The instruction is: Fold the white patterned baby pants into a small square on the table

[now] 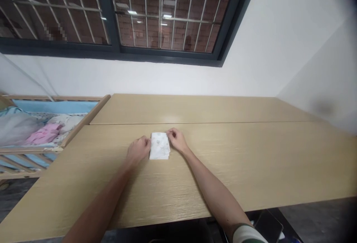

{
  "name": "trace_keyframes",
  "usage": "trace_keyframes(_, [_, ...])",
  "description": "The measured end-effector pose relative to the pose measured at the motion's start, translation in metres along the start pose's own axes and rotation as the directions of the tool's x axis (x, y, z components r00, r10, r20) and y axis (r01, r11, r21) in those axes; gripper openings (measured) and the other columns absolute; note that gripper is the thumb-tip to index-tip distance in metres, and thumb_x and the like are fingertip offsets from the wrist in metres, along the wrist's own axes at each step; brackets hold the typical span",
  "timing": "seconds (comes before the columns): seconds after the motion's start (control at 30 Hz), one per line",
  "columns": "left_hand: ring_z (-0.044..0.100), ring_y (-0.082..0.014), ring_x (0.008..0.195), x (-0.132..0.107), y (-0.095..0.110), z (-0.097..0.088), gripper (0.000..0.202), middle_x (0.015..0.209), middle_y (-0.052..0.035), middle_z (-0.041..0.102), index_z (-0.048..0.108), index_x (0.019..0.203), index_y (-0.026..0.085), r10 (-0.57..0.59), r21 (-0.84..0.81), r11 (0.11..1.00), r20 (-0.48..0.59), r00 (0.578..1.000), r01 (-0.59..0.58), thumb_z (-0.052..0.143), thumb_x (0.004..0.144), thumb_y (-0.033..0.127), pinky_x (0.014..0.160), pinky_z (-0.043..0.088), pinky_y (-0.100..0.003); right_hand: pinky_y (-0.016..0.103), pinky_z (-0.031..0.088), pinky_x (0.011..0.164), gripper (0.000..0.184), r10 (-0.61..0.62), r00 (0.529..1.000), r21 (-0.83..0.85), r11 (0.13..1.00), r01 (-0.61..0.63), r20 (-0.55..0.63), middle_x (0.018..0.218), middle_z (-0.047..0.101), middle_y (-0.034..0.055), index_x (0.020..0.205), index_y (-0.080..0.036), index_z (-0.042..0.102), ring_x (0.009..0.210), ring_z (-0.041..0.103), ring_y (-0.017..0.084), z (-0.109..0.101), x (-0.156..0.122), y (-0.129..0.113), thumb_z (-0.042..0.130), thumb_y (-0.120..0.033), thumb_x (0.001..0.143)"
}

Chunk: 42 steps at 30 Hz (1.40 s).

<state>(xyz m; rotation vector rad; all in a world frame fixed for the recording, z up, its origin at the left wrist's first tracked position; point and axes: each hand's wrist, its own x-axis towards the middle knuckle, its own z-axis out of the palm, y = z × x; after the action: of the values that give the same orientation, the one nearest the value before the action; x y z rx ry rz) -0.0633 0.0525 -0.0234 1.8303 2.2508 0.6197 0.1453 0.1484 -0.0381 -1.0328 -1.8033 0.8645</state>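
A small folded white cloth with a faint print lies flat on the light wooden table, near its middle. My left hand rests at the cloth's left edge, fingers curled and pinching that edge. My right hand sits at the cloth's upper right corner, fingers bent and pinching the corner. Both forearms reach in from the near edge of the table.
A wooden baby cot with blue lining, grey and pink fabric stands at the left, against the table. A white wall and a barred dark-framed window lie behind. A dark object sits on the floor below the table's near edge.
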Motion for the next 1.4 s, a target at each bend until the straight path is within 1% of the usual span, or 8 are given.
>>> trace_keyframes(0.33, [0.070,-0.0260,0.088,0.000,0.006,0.001,0.033,0.093,-0.0125,0.076,0.066,0.091,0.020,0.010,0.052,0.999,0.105,0.994,-0.016,0.044,0.101,0.042,0.069,0.041,-0.030,0.026,0.038,0.059,0.025,-0.018,0.999,0.025,1.000,0.017,0.043,0.063,0.051,-0.0037,0.087,-0.017,0.065,0.059,0.047,0.013,0.000,-0.001,-0.005,0.061,-0.042,0.086])
trace_keyframes(0.8, [0.067,-0.0200,0.077,0.001,0.009,0.008,0.018,0.081,-0.0048,0.072,0.060,0.085,0.021,0.061,-0.173,0.984,0.065,0.996,-0.049,0.058,0.092,0.038,0.065,0.039,-0.028,0.026,0.037,0.061,0.018,-0.023,0.997,-0.010,1.000,0.023,0.072,0.070,0.053,-0.0029,0.084,-0.020,0.056,0.064,0.047,0.014,0.000,-0.002,-0.004,0.063,-0.035,0.081])
trace_keyframes(0.93, [0.063,-0.0172,0.072,-0.004,0.017,-0.009,0.017,0.075,-0.0017,0.069,0.056,0.081,0.021,0.070,-0.240,0.969,0.046,0.996,-0.057,0.057,0.089,0.036,0.065,0.040,-0.026,0.025,0.035,0.059,0.016,0.017,0.998,0.049,0.999,-0.019,0.055,0.066,0.050,-0.0050,0.084,-0.020,0.053,0.061,0.045,0.013,0.005,-0.010,-0.020,0.062,-0.032,0.079])
trace_keyframes(1.07, [0.056,-0.0150,0.063,-0.041,0.017,-0.054,0.024,0.064,0.0024,0.058,0.047,0.070,0.023,0.110,-0.278,0.955,0.008,0.994,-0.104,0.054,0.087,0.039,0.060,0.039,-0.024,0.024,0.039,0.060,0.029,0.095,0.983,0.301,0.943,-0.140,0.158,0.069,0.055,-0.0051,0.098,-0.020,0.056,0.062,0.051,0.013,0.017,-0.036,-0.059,0.068,-0.037,0.078])
trace_keyframes(1.17, [0.050,-0.0141,0.058,-0.099,-0.005,-0.100,0.029,0.059,0.0046,0.051,0.044,0.065,0.024,0.185,-0.247,0.953,0.023,0.983,-0.174,0.055,0.084,0.042,0.057,0.036,-0.024,0.026,0.045,0.064,0.045,0.087,0.888,0.406,0.866,-0.292,0.452,0.078,0.067,0.0000,0.106,-0.019,0.064,0.068,0.060,0.015,0.024,-0.070,-0.100,0.078,-0.048,0.074])
trace_keyframes(1.27, [0.050,-0.0156,0.058,-0.168,-0.047,-0.140,0.033,0.058,0.0035,0.054,0.048,0.063,0.024,0.148,-0.150,0.980,0.133,0.980,-0.128,0.055,0.084,0.048,0.057,0.037,-0.026,0.027,0.046,0.066,0.045,0.020,0.692,0.348,0.854,-0.388,0.722,0.085,0.072,0.0039,0.095,-0.019,0.072,0.074,0.064,0.018,0.037,-0.112,-0.143,0.082,-0.056,0.071])
trace_keyframes(1.33, [0.053,-0.0175,0.057,-0.209,-0.077,-0.157,0.036,0.058,0.0022,0.057,0.053,0.062,0.025,0.068,-0.052,0.997,0.233,0.970,-0.058,0.055,0.084,0.055,0.055,0.037,-0.027,0.027,0.047,0.065,0.044,-0.021,0.596,0.333,0.845,-0.418,0.803,0.087,0.073,0.0035,0.092,-0.021,0.074,0.078,0.066,0.019,0.056,-0.141,-0.165,0.085,-0.055,0.068])
trace_keyframes(1.4, [0.056,-0.0192,0.056,-0.243,-0.102,-0.167,0.040,0.058,0.0011,0.059,0.058,0.063,0.027,-0.010,0.011,1.000,0.245,0.970,0.007,0.054,0.084,0.060,0.054,0.038,-0.028,0.026,0.046,0.062,0.043,0.000,0.557,0.304,0.837,-0.455,0.831,0.084,0.072,0.0015,0.091,-0.023,0.075,0.079,0.066,0.020,0.084,-0.171,-0.181,0.089,-0.051,0.062])
